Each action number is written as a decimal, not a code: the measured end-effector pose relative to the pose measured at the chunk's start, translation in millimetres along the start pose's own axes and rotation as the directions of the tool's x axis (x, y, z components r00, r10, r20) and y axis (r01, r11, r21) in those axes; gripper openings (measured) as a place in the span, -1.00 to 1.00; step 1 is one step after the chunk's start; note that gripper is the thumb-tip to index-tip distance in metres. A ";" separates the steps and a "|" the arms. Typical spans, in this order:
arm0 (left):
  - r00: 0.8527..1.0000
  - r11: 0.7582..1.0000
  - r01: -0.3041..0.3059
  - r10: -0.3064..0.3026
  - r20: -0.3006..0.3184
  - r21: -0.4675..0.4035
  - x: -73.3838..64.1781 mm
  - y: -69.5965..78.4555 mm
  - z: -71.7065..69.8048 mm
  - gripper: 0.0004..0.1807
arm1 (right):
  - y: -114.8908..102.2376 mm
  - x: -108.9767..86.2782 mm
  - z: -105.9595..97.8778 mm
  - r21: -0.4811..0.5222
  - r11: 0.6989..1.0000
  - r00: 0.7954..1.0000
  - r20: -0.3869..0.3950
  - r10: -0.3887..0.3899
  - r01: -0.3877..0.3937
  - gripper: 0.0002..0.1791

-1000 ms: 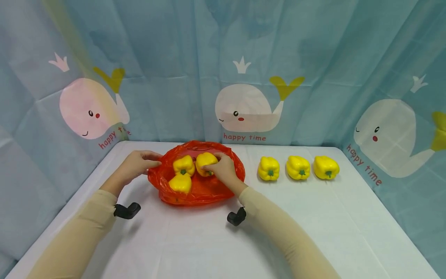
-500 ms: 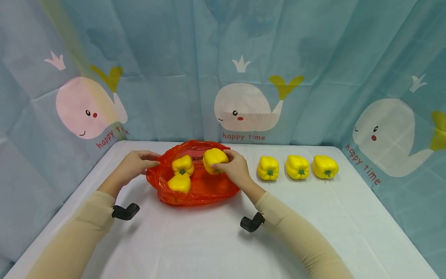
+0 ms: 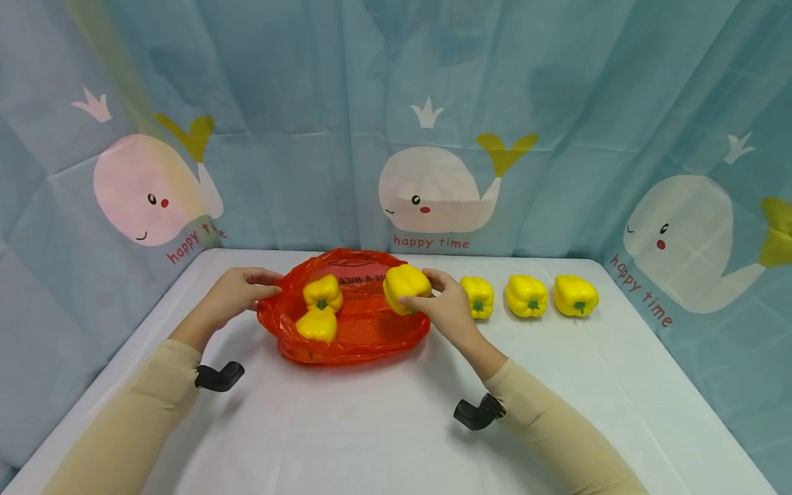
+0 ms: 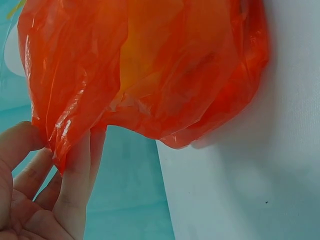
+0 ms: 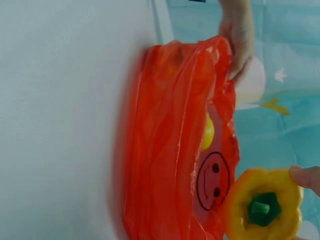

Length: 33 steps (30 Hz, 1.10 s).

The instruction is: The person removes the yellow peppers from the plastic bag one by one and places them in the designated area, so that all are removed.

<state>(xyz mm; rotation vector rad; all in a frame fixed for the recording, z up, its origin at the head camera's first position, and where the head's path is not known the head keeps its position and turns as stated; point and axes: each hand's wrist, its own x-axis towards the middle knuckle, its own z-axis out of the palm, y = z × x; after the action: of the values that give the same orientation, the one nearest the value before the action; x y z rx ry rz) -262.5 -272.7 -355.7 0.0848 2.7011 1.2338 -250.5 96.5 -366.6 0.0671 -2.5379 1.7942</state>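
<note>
A red plastic bag lies on the table with its mouth spread wide. Two yellow bell peppers show inside it, one behind and one in front. My left hand pinches the bag's left rim; in the left wrist view, thumb and fingers of that hand have the gathered plastic between them. Over the bag's right side, my right hand grips another yellow bell pepper between thumb and fingers. The right wrist view shows this pepper's green stem facing the camera.
To the right of the bag stand three more yellow bell peppers in a row: a left one partly behind my right hand, a middle one and a right one. A blue curtain with whale prints surrounds the white table.
My right hand has lifted the pepper from inside the bag and carried it rightward toward the bag's right rim. My left hand has stayed at the left rim.
</note>
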 end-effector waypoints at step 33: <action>1.000 1.000 0.010 -0.010 0.011 -0.010 -2.8 5.1 -0.2 -0.41 | 33.0 -68.4 -81.2 -0.022 0.996 0.993 -0.086 0.081 -0.083 -0.16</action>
<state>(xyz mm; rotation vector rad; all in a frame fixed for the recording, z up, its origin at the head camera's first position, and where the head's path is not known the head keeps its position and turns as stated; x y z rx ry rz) -259.8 -269.9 -351.4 0.0765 2.6821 1.2400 -183.8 185.1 -374.2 -0.1131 -2.5390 1.7513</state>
